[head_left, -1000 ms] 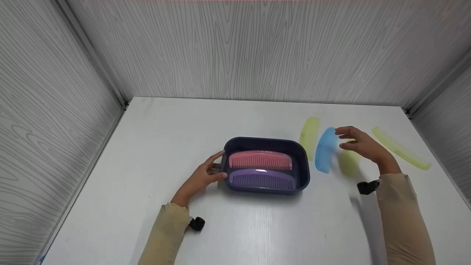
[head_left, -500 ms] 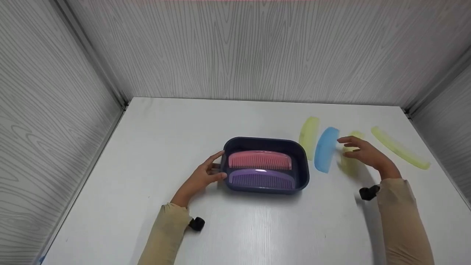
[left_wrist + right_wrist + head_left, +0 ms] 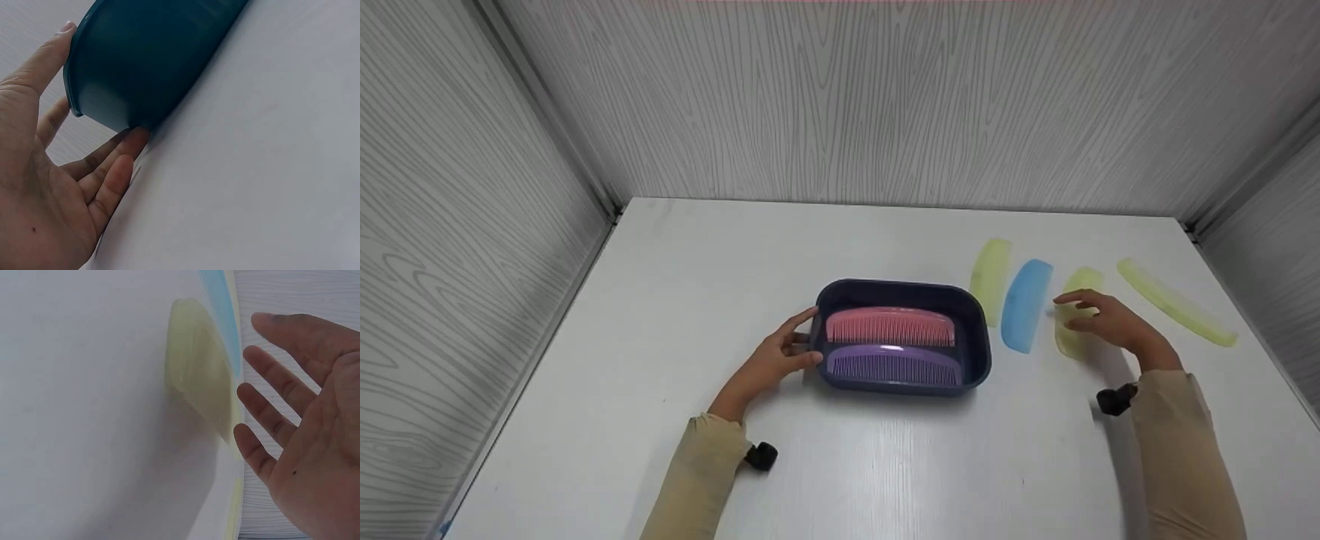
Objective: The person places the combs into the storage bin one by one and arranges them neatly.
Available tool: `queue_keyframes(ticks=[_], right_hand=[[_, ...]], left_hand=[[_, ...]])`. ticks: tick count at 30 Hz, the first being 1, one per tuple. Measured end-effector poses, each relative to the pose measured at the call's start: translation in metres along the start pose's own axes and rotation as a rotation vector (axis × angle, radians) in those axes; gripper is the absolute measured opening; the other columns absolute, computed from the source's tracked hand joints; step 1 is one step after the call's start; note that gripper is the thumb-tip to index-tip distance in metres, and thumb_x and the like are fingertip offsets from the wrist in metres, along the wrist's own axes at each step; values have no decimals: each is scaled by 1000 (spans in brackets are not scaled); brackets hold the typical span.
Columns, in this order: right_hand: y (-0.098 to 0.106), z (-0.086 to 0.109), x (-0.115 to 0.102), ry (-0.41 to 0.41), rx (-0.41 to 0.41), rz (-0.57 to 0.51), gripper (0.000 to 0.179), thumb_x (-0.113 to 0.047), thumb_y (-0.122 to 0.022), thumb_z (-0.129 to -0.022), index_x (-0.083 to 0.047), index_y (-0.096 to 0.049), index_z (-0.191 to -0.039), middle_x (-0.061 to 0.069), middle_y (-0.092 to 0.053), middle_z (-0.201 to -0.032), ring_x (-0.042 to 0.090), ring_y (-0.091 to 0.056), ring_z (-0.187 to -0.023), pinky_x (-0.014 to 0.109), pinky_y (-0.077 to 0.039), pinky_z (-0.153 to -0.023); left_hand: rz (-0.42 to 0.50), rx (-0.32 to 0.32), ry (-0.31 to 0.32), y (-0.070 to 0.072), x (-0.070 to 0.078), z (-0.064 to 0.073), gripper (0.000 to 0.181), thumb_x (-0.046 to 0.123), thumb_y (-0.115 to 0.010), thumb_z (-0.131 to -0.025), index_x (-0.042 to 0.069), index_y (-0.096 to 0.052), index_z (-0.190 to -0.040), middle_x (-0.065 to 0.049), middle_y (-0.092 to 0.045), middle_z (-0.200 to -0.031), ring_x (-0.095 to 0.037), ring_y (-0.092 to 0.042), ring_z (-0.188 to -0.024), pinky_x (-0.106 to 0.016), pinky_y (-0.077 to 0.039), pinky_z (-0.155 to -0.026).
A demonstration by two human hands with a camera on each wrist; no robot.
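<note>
My left hand (image 3: 769,366) grips the left end of a dark blue plastic tub (image 3: 901,390). In the left wrist view, one digit lies along the rim of the tub (image 3: 152,62) and other fingertips meet its lower edge. A pink comb (image 3: 890,327) and a purple comb (image 3: 894,365) lie side by side inside it. My right hand (image 3: 1102,321) hovers over a translucent yellow comb (image 3: 1078,281), partly covering it. The right wrist view shows that hand's fingers spread, holding nothing, beside the yellow comb (image 3: 197,354).
Left of the right hand lie a blue comb (image 3: 1026,307) and another pale yellow comb (image 3: 991,277). A long, narrow yellow comb (image 3: 1176,304) slants at the far right. White wood-grain panels (image 3: 840,97) enclose the white table (image 3: 697,255) at the back and sides.
My right hand has moved away from the blue comb, a little right and nearer to me, to over the yellow comb beside it. The left hand and tub stay put.
</note>
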State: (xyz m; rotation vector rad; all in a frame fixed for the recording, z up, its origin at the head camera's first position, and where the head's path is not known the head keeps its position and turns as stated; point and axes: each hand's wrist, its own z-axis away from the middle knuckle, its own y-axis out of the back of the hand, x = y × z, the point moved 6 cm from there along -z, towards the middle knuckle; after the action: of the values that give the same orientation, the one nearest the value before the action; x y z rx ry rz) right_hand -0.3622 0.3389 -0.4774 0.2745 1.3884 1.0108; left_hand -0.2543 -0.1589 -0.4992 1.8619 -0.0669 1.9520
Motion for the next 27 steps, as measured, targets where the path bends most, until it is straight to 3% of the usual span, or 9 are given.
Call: queue_keyframes(ticks=[8,15,21,27], right_hand=[[-3,5,6,-28,2,1,43,-12,-54,-95,-6,-48,-137,24,-29,-152,49,-19,-139,67,-24,-104],[-8,5,3,-11,13,15,41,-9,-55,-94,-3,-50,-134,26,-33,-147,50,-24,-135,66,-24,-104],[-12,6,-1,53,20,27,39,-6,-57,-93,1,-53,-131,28,-36,-141,50,-29,-131,65,-24,-104],[-16,6,-6,131,37,120,35,-4,-60,-92,5,-57,-126,30,-43,-133,49,-34,-125,65,-25,-101]], left_hand=[[1,9,-7,0,-3,-1,80,31,-73,-87,35,-27,-152,-21,-48,-141,-31,-53,-126,-41,-47,-97],[6,12,2,2,1,2,80,30,-73,-87,34,-27,-152,-21,-48,-141,-31,-53,-125,-41,-47,-97],[-8,20,7,2,-2,0,81,33,-74,-86,35,-27,-152,-21,-49,-140,-30,-54,-124,-41,-47,-97],[-34,17,5,2,-1,0,82,38,-74,-85,33,-27,-153,-20,-50,-139,-29,-54,-123,-37,-48,-94]])
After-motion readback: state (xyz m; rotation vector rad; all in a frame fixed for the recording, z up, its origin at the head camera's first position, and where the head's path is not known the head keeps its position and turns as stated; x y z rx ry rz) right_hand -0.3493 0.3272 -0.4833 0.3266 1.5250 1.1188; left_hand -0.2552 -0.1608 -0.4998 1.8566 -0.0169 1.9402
